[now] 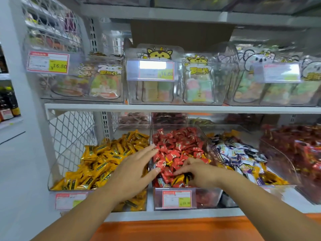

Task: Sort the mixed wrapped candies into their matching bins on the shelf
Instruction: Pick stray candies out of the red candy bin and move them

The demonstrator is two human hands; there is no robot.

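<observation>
Under my right hand (196, 173), at the near end of the red bin (208, 197), yellow-and-black strays (178, 180) lie among the red candies (177, 146). Its fingers curl down onto them; whether one is actually pinched I cannot tell, since the fingertips hide it. Left hand (132, 173) is spread flat, fingers straight, lying across the divider (150, 136) between the red bin and the yellow bin (57, 171) to its left, holding nothing. Step in hand, as I judge it: pull the strays out and carry them over to the yellow candies (104, 159). To do it well: take one wrapper by its crimped end, lift clear so no red piece rides along, cross low past the left hand, and drop it well inside the wall. The left palm could hold the red heap back. Right of my right hand, a mixed bin (243, 159) also shows yellow pieces, likely later work.
</observation>
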